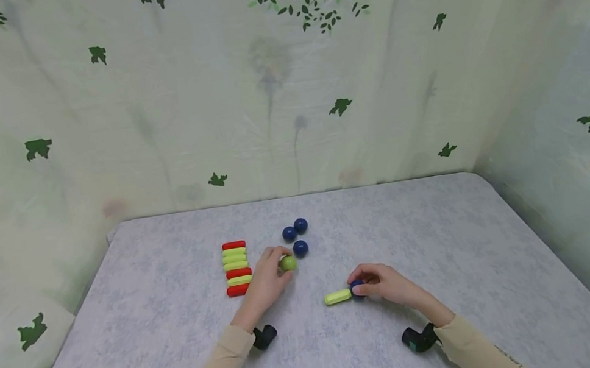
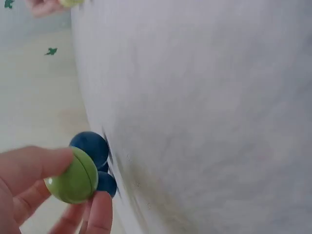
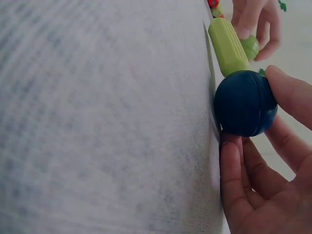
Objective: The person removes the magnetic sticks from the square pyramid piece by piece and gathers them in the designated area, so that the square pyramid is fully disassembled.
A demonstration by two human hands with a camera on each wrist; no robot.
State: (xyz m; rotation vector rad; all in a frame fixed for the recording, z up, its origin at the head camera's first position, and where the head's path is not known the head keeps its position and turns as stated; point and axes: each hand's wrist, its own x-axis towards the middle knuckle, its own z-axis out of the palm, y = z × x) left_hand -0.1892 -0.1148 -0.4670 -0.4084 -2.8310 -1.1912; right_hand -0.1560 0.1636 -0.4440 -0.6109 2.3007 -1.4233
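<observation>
My left hand (image 1: 268,278) pinches a green ball (image 2: 73,176) with a seam around it, between thumb and fingers. Three dark blue balls (image 1: 300,248) lie just beyond that hand, two of them side by side. On the right, thumb and fingers of my right hand (image 1: 387,285) hold another dark blue ball (image 3: 245,103), low over the table. A yellow-green ribbed stick (image 1: 338,297) lies with one end against this ball. In the right wrist view the stick (image 3: 228,48) and ball line up end to end.
Left of my left hand, red sticks (image 1: 234,245) and yellow-green sticks (image 1: 235,259) lie in a column on the grey-blue table (image 1: 473,236). A pale curtain (image 1: 242,110) with leaf prints hangs behind and at the sides. Small black devices (image 1: 420,339) sit at both wrists.
</observation>
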